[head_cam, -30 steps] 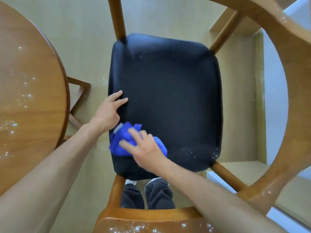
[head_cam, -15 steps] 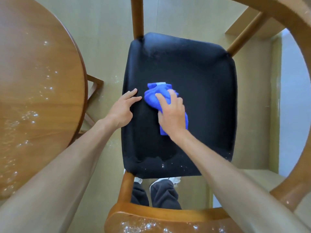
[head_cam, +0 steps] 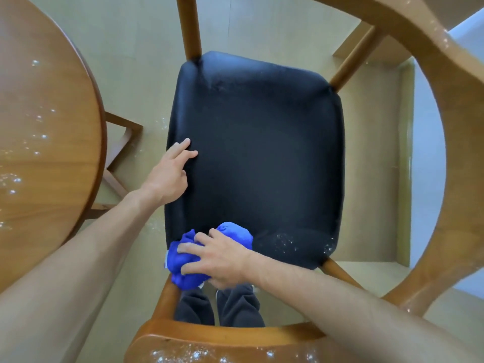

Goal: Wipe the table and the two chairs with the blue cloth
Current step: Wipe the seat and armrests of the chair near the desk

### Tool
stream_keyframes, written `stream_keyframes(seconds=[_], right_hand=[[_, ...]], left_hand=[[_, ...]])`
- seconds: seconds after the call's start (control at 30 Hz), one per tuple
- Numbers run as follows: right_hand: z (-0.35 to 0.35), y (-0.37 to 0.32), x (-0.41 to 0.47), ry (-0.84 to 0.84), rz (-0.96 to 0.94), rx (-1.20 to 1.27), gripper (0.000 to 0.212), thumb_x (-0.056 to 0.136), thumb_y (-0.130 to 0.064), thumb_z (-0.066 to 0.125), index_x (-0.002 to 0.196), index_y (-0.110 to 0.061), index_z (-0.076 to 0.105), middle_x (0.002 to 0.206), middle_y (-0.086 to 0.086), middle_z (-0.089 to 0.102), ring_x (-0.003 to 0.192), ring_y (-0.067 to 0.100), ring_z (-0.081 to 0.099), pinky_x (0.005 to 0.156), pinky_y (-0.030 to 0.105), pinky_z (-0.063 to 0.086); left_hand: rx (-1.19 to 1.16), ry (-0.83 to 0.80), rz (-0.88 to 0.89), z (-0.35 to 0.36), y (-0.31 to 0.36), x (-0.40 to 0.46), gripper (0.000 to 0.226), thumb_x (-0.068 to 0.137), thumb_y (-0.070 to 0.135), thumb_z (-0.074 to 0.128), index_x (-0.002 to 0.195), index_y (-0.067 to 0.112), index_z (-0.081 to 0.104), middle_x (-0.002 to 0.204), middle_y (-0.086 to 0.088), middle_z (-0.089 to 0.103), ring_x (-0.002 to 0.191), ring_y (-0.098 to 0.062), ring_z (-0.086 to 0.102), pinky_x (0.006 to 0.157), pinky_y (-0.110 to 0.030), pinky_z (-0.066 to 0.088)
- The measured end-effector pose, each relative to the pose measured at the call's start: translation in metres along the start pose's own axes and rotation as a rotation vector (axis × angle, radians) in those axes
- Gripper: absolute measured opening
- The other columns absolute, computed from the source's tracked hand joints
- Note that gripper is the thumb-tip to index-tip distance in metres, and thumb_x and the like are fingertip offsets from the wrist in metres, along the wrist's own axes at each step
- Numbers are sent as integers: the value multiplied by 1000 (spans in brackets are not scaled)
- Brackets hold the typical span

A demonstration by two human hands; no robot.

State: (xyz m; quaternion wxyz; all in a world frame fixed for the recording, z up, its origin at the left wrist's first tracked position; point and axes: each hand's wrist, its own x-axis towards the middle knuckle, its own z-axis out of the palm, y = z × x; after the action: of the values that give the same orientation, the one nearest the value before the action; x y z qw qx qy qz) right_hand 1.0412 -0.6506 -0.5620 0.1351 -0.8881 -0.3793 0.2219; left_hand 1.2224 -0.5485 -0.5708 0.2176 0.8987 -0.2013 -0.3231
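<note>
Blue cloth (head_cam: 235, 233), bunched soft fabric, sits at near-left corner of dark padded chair seat (head_cam: 262, 158); right hand (head_cam: 217, 258) fingers curled over it. Left hand (head_cam: 167, 176) fingers straight, apart, resting on seat's left edge. Round glossy wooden surface (head_cam: 47, 153) left, speckled white.

Looking straight down, I see a wooden chair with a curved backrest rail (head_cam: 455, 163) and a dark padded seat (head_cam: 259, 163). My right hand (head_cam: 217, 260) presses a bunched blue cloth (head_cam: 183, 268) against the near left corner of the seat, fingers spread over it and curling round its folds. My left hand (head_cam: 170, 174) rests on the seat's left edge, fingers extended and touching the padding. White specks dot the near right part of the seat and the near rail. To the left sits the round wooden counter (head_cam: 47, 142), scattered with shiny droplets. Dark trouser legs (head_cam: 217, 307) show below the seat, above the beige floor (head_cam: 372, 158).
</note>
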Motion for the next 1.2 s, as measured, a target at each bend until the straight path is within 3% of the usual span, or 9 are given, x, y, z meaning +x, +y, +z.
stream_keyframes(seconds=[0.2, 0.33, 0.43, 0.5, 0.6, 0.73, 0.87, 1.07, 1.2], right_hand=[[2, 49, -92, -371, -375, -199, 29, 65, -37, 75, 92, -44, 67, 129, -14, 50, 96, 21, 48, 73, 31, 37], [-29, 131, -181, -499, -180, -195, 38, 54, -22, 80, 84, -38, 62, 128, -9, 41, 93, 23, 53, 69, 32, 42], [-53, 170, -206, -598, -47, -253, 37, 70, -7, 68, 97, -31, 59, 138, -4, 32, 108, 29, 47, 76, 38, 38], [-59, 166, -197, -549, -37, -302, 37, 67, -8, 72, 95, -30, 60, 135, -1, 42, 103, 29, 49, 74, 39, 39], [-53, 141, -164, -423, -30, -293, 50, 43, -20, 86, 85, -33, 60, 120, 3, 56, 85, 29, 55, 61, 36, 46], [-19, 75, -94, -243, -126, -226, 45, 54, -29, 84, 93, -35, 62, 127, 4, 52, 88, 30, 52, 64, 35, 41], [1, 17, -46, -213, -132, -139, 44, 69, -30, 76, 107, -41, 60, 135, 0, 48, 97, 26, 50, 69, 34, 43], [-14, 91, -147, -438, -163, -190, 46, 55, -19, 83, 90, -33, 58, 123, 4, 49, 90, 29, 50, 63, 35, 39], [-40, 150, -202, -471, 252, -173, 46, 69, -3, 66, 103, -28, 48, 130, 5, 37, 100, 31, 47, 69, 37, 40]], left_hand=[[47, -37, 14, -8, -1, -1, 56, 93, -4, 37, 143, 20, 37, 158, 12, 9, 146, -7, 4, 114, -24, 16], [33, 3, 18, -2, -1, -3, 58, 91, -7, 38, 143, 19, 38, 158, 11, 10, 146, -7, 5, 113, -22, 15], [24, 40, 16, 3, 2, -6, 61, 88, -9, 38, 143, 17, 38, 159, 9, 10, 147, -10, 4, 114, -23, 14], [15, 45, 10, 5, 4, -6, 62, 87, -10, 38, 143, 16, 37, 159, 9, 9, 147, -10, 3, 115, -25, 14], [20, 37, 14, 6, 4, -6, 62, 86, -10, 39, 143, 15, 38, 159, 7, 10, 147, -12, 3, 116, -26, 13], [18, 38, -2, 6, 8, -6, 61, 87, -9, 41, 143, 12, 37, 159, 5, 9, 147, -14, 3, 117, -27, 11], [38, 16, -9, 5, 10, -5, 58, 89, -1, 47, 144, 12, 35, 159, 4, 8, 147, -15, 2, 117, -29, 12], [115, -39, -14, 5, 11, -5, 76, 82, 26, 71, 145, 10, 31, 159, 1, 4, 147, -16, -2, 117, -35, 14], [206, -67, -56, 8, 20, -4, 90, 76, 34, 76, 146, 8, 25, 159, -3, -2, 146, -20, -7, 117, -40, 19]])
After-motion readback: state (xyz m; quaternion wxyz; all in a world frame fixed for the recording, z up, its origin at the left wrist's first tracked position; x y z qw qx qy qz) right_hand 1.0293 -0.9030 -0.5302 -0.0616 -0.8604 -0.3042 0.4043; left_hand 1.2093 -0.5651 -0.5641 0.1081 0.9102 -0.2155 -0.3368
